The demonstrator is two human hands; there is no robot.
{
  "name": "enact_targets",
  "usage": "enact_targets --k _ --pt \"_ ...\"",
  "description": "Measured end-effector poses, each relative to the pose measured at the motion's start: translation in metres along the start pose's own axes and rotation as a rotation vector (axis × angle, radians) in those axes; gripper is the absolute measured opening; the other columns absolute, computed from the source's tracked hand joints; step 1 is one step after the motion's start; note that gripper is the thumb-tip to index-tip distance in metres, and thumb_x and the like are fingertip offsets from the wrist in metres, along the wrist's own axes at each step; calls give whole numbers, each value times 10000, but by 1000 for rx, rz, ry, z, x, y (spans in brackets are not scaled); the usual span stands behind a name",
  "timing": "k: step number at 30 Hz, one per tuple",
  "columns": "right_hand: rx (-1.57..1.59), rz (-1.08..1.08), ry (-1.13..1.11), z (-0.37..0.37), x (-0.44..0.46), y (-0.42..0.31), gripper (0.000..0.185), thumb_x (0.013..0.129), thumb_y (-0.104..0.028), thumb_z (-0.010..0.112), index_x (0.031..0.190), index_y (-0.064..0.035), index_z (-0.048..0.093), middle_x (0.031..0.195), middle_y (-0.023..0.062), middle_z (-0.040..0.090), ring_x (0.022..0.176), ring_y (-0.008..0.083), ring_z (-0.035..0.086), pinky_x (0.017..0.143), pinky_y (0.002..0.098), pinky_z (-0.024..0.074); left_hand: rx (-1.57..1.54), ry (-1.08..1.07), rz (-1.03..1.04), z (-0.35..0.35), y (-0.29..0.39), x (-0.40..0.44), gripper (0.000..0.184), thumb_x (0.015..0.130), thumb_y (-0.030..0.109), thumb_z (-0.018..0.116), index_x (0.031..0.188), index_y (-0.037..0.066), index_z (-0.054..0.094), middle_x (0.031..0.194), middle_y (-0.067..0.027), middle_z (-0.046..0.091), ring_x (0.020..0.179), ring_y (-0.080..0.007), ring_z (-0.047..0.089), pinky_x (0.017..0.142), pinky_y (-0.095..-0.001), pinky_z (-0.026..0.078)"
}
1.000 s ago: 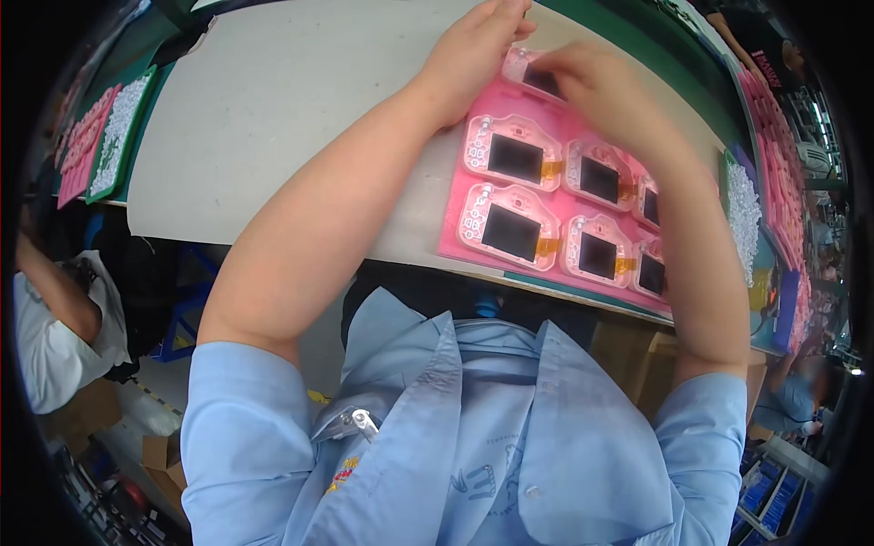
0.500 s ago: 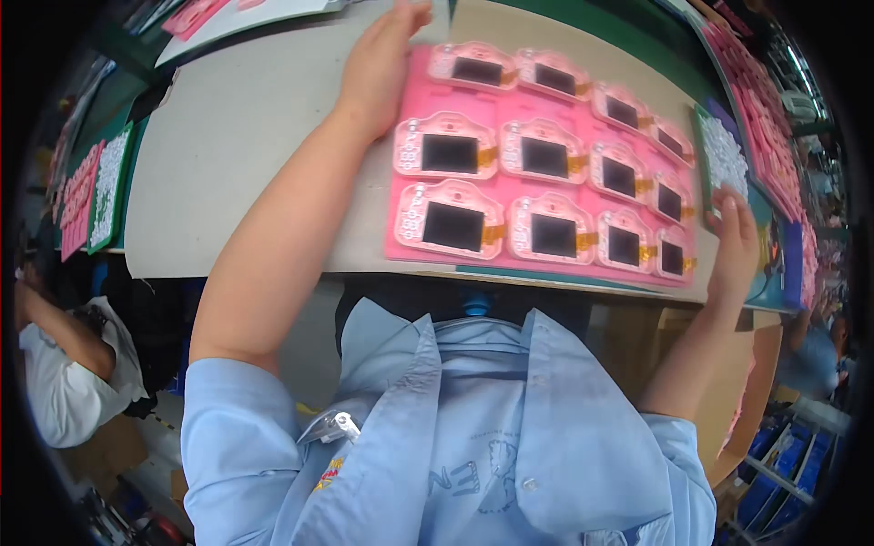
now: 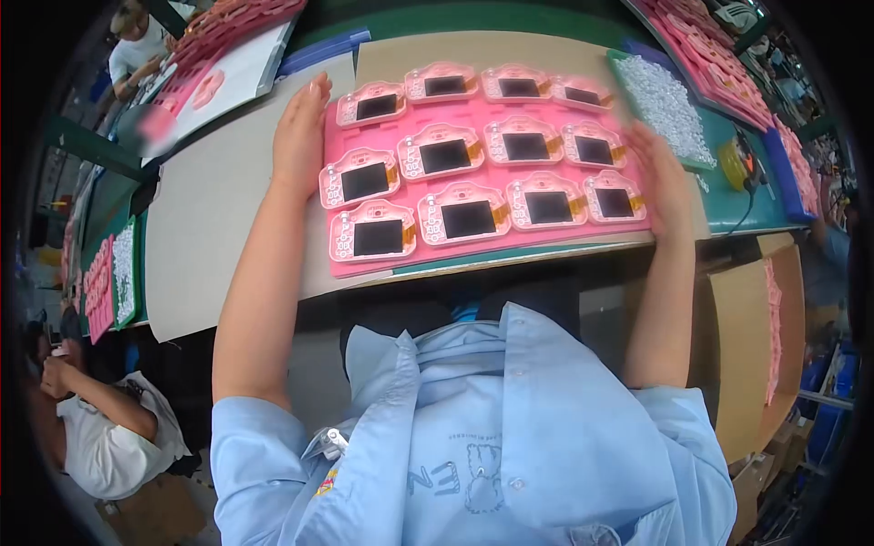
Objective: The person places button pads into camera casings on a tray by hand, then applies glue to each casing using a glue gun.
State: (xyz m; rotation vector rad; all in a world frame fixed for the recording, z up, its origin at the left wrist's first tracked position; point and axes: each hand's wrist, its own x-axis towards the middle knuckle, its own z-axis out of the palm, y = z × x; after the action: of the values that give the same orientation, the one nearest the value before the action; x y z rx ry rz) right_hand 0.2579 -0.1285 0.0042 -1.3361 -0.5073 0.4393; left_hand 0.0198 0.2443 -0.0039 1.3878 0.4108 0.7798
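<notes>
A pink tray [image 3: 382,136] holds several rows of pale pink camera-shaped shells, each with a dark screen and an orange ribbon, such as the shell [image 3: 444,156] near the middle. My left hand [image 3: 300,132] lies along the tray's left edge with its fingers stretched out. At the opposite edge, my right hand [image 3: 660,177] rests with its fingers extended, slightly blurred. Both hands seem to touch the tray's sides, and neither is wrapped round a shell. The tray sits near the front edge of the workbench.
Grey cardboard [image 3: 214,205] covers the bench on the left. A green tray of small clear parts [image 3: 669,105] stands at the right, beside a yellow tape roll [image 3: 731,164]. Pink parts [image 3: 710,64] fill a rack at back right. An open carton [image 3: 742,355] is below; co-workers sit left.
My right hand has come from beside the clear parts to the tray's right edge. My left hand stays at the left edge. The view has turned, shifting the bench in the picture.
</notes>
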Motion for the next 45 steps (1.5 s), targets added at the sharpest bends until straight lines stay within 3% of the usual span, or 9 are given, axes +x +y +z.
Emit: enact_targets --k 6,9,11,13,17,21,34,43,45 --pt "32 -20 47 5 -7 -4 337 960 -177 485 1207 52 495 1185 153 559 1122 190 524 990 296 399 -36 132 -138 11 30 -43 515 948 267 489 1362 -10 358 1395 -172 384 1300 -241 365 1087 -330 266" --pt "99 -22 47 0 -5 2 297 952 -159 499 1164 47 525 1151 144 579 1089 181 541 971 292 412 16 120 -112 5 36 -84 511 967 242 442 1394 3 295 1426 -185 326 1331 -262 316 1112 -367 227" --pt "149 -36 41 -8 -1 8 276 949 -150 504 1143 43 539 1131 136 588 1069 175 548 959 289 418 189 138 -16 0 20 -104 506 961 208 457 1401 20 292 1408 -159 362 1322 -242 332 1100 -355 250" --pt "180 -52 33 -11 0 11 257 945 -139 510 1127 37 550 1110 127 597 1049 169 556 945 284 424 131 200 -7 18 29 -118 474 959 184 462 1391 47 321 1381 -144 398 1298 -224 361 1088 -342 268" --pt "75 -18 121 -5 -3 9 226 933 -128 507 1106 10 553 1061 98 602 1041 177 556 945 296 414 120 218 42 24 21 -117 437 959 146 455 1369 31 353 1346 -148 429 1263 -208 393 1065 -333 295" --pt "26 -23 198 -9 -2 16 220 925 -141 536 1109 -20 541 1023 54 610 960 124 570 852 249 448 174 170 60 21 17 -118 389 961 127 442 1325 -1 394 1282 -137 469 1189 -193 448 1022 -324 340" --pt "16 -55 255 7 -3 8 178 903 -79 531 1054 12 561 960 94 633 882 138 592 828 262 474 -237 201 -119 23 33 -116 334 986 196 385 1224 -27 453 1212 -150 522 1116 -216 514 970 -341 409" --pt "36 -8 249 0 0 10 173 910 -95 533 1040 13 573 925 86 636 855 130 586 813 255 466 -232 228 -119 20 33 -117 307 968 136 376 1212 -34 452 1224 -164 506 1158 -224 480 1015 -360 362" --pt "53 8 246 0 -1 11 165 915 -94 530 1034 11 574 919 80 635 852 123 582 808 251 464 -118 281 24 16 38 -117 299 963 135 394 1208 -23 458 1226 -161 510 1160 -241 486 1022 -385 355"
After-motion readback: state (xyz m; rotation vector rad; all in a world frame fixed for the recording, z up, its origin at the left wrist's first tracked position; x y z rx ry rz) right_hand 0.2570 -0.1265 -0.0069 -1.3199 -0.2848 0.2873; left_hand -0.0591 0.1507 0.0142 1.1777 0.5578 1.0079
